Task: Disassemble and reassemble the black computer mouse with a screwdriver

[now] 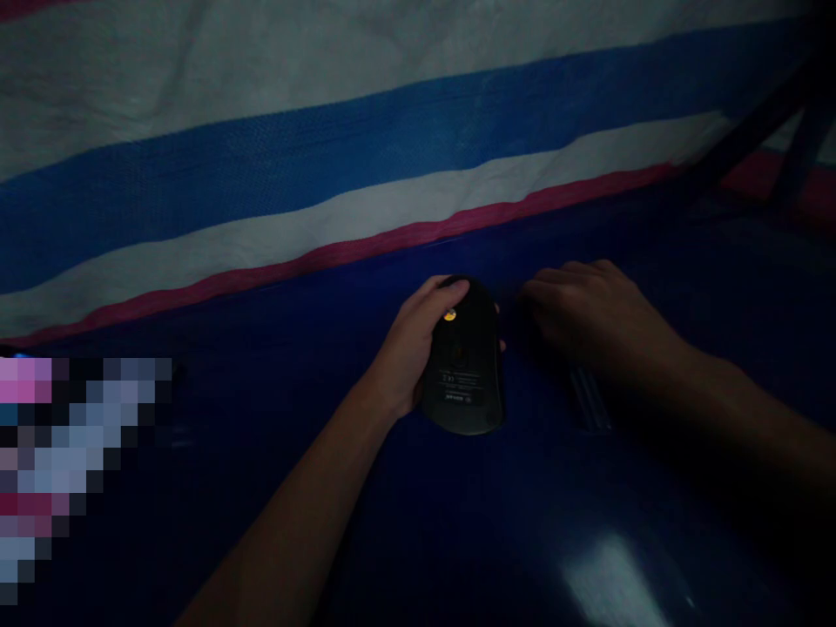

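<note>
A black computer mouse (465, 366) is held bottom side up, with small print and a round yellow sticker or light showing on its underside. My left hand (418, 335) grips it, the thumb across its far end and fingertips just visible at its right edge. To the right of the mouse, my right hand (578, 300) is low over the dark blue surface (418, 522), its fingers curled and in shadow; whether they hold anything is hidden. Some thin, faint strips (591, 401) lie just below my right hand, too dark to identify.
Behind the surface hangs a striped sheet (293, 165) in white, blue and red. Dark slanted bars (751, 131) stand at the upper right. A pixelated patch covers the left edge. Light reflects off the surface at the lower right.
</note>
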The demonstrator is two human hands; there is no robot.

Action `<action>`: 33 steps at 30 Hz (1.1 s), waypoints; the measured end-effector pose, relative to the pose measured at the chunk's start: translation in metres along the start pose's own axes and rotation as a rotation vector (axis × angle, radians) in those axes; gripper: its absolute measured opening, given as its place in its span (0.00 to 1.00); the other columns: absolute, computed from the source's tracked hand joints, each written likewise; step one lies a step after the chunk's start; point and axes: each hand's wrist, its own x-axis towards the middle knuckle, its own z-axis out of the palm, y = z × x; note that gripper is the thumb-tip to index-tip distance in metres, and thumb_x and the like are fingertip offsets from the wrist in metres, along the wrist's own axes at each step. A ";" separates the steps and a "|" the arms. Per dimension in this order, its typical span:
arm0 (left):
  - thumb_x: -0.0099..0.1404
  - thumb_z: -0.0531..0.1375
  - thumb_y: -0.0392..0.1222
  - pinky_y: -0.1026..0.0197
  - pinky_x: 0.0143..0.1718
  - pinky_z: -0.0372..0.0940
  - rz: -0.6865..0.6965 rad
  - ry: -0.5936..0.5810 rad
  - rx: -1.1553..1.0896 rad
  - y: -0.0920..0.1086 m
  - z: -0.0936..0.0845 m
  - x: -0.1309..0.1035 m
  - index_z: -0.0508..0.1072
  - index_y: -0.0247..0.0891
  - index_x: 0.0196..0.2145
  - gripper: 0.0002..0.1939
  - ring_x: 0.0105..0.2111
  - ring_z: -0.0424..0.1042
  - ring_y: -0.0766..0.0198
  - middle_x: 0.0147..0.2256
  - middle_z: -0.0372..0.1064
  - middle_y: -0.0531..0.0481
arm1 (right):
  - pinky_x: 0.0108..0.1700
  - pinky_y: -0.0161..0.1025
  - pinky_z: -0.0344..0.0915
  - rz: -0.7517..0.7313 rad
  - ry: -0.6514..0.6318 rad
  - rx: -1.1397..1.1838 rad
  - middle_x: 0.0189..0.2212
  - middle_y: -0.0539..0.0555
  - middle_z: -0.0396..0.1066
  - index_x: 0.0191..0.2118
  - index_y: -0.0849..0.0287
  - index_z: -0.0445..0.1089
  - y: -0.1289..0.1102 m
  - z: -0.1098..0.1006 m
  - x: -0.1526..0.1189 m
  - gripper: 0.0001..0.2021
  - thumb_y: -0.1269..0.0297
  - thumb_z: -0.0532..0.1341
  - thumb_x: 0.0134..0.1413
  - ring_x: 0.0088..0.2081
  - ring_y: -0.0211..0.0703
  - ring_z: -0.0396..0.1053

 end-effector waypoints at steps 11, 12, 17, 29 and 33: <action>0.57 0.61 0.49 0.63 0.25 0.68 0.004 0.007 0.008 0.000 0.000 0.000 0.67 0.38 0.41 0.17 0.26 0.76 0.61 0.32 0.73 0.50 | 0.35 0.43 0.54 0.010 0.022 -0.016 0.35 0.57 0.75 0.37 0.61 0.72 0.002 0.004 0.000 0.12 0.71 0.51 0.59 0.35 0.51 0.70; 0.58 0.61 0.49 0.63 0.25 0.68 0.001 0.007 0.011 0.000 0.000 0.000 0.67 0.38 0.40 0.16 0.26 0.76 0.61 0.32 0.74 0.50 | 0.34 0.42 0.54 0.008 0.008 -0.015 0.34 0.57 0.74 0.35 0.61 0.72 0.002 0.003 0.000 0.12 0.72 0.51 0.58 0.34 0.50 0.70; 0.58 0.60 0.49 0.63 0.25 0.68 0.002 0.015 0.024 0.001 0.001 0.000 0.67 0.38 0.39 0.15 0.26 0.76 0.61 0.31 0.74 0.50 | 0.33 0.42 0.53 0.020 -0.035 -0.009 0.32 0.58 0.74 0.32 0.62 0.71 0.002 -0.002 0.001 0.11 0.76 0.52 0.54 0.33 0.49 0.69; 0.57 0.61 0.49 0.63 0.26 0.67 -0.003 0.007 0.023 0.000 0.000 0.000 0.68 0.38 0.43 0.18 0.26 0.76 0.62 0.32 0.73 0.51 | 0.32 0.41 0.53 0.043 -0.007 0.035 0.32 0.60 0.73 0.34 0.64 0.71 0.006 0.004 0.002 0.11 0.74 0.50 0.57 0.33 0.49 0.68; 0.58 0.61 0.50 0.62 0.26 0.68 0.002 0.009 0.033 0.000 0.000 0.000 0.67 0.39 0.42 0.17 0.27 0.76 0.60 0.33 0.73 0.50 | 0.33 0.42 0.54 0.054 -0.001 0.046 0.35 0.60 0.73 0.37 0.63 0.72 0.008 0.005 0.002 0.11 0.71 0.52 0.58 0.36 0.51 0.69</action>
